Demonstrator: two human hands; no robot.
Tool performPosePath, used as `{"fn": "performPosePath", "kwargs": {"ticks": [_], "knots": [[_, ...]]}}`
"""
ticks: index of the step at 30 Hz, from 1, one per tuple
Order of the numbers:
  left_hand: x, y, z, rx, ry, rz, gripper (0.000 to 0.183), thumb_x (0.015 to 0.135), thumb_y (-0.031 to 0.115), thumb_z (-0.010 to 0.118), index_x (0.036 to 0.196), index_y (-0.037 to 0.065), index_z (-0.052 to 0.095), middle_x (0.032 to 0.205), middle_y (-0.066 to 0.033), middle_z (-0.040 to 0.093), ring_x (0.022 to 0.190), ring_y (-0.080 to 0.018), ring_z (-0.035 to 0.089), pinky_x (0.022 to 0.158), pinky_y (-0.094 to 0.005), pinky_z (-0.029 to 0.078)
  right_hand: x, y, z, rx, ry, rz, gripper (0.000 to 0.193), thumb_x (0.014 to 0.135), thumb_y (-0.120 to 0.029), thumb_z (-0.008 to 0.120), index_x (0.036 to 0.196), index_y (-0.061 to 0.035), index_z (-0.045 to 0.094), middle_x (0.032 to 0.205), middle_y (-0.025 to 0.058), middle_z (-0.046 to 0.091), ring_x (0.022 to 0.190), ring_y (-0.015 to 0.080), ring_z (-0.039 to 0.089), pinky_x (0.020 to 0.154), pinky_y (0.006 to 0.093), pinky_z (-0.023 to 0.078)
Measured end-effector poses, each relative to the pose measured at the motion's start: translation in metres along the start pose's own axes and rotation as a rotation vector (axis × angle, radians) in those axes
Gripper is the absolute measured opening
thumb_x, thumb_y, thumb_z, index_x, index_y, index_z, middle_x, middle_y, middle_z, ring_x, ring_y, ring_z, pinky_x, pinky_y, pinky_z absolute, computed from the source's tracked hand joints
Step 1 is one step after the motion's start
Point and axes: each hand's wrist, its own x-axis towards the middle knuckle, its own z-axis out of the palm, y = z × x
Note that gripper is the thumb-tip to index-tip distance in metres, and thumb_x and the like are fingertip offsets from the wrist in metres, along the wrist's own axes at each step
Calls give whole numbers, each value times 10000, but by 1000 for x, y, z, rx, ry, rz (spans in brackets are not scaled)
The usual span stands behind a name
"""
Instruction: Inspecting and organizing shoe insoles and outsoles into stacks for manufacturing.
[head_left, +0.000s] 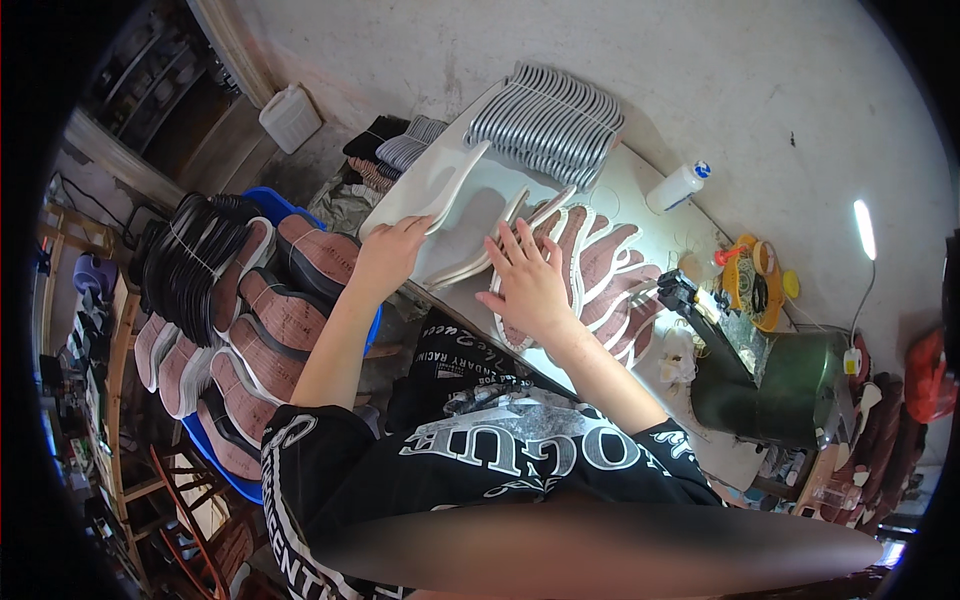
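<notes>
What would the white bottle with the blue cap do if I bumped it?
The bottle would probably tip, since it looks taller than wide. Once down, it might roll, because its sides look rounded. It may feel a bit slippery too: its surface looks smooth.

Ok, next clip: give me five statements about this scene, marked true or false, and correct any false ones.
1. The blue tub to the person's left is loaded with soles. True.
2. The left hand is at a pale sole. True.
3. The right hand is clenched in a fist. False: its fingers are spread, over a row of overlapping white-rimmed soles.
4. The bundle of grey soles lies on the floor. False: it lies on the table, beyond both hands.
5. The blue-capped bottle is inside the blue tub. False: it is to the right of the bundle, near the wall.
</notes>
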Motion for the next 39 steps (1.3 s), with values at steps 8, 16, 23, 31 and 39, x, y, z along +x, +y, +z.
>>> {"fn": "performPosePath", "kwargs": {"ticks": [8, 16, 23, 31, 39], "knots": [[-8, 21, -5, -435, 72, -137, 295, 892, 100, 552, 1172, 23, 600, 1048, -157, 631, 932, -343, 615, 852, -384, 463, 1, 1, 4, 57, 26, -5, 767, 800, -485, 637, 1401, -68, 408, 1506, 154, 304, 1419, 306, 234, 1090, 530, 199], [23, 7, -18, -361, -332, -316, 614, 761, 305, 712, 1258, -12, 537, 1100, -206, 635, 1056, -347, 601, 915, -385, 453, 3, 15, -1, 287, 142, 216, 836, 777, -422, 690, 1395, 31, 356, 1521, 266, 169, 1426, 364, 188, 1092, 554, 179], [17, 26, 24, -377, -180, -343, 924, 815, 522, 630, 1471, 10, 231, 1389, -319, 384, 1231, -457, 465, 1012, -426, 407, -2, 11, 6, 369, 243, 239, 840, 772, -418, 711, 1384, 36, 356, 1522, 283, 143, 1405, 366, 246, 1097, 515, 218], [26, 47, 18, -190, -525, -200, 1042, 681, 193, 758, 1513, 120, 135, 1358, -306, 423, 1231, -437, 469, 1023, -388, 398, -2, 17, 15, 392, 238, 215, 460, 822, -343, 675, 1151, -31, 596, 1464, 230, 339, 1395, 380, 262, 1084, 543, 213], [6, 23, 32, -629, -81, -300, 912, 657, 176, 728, 1418, -13, 263, 1157, -260, 568, 1067, -372, 583, 928, -375, 446, 27, -1, -6, -7, -204, 95, 487, 836, -463, 596, 987, -11, 695, 1292, 201, 551, 1333, 396, 368, 1077, 566, 206]]}}
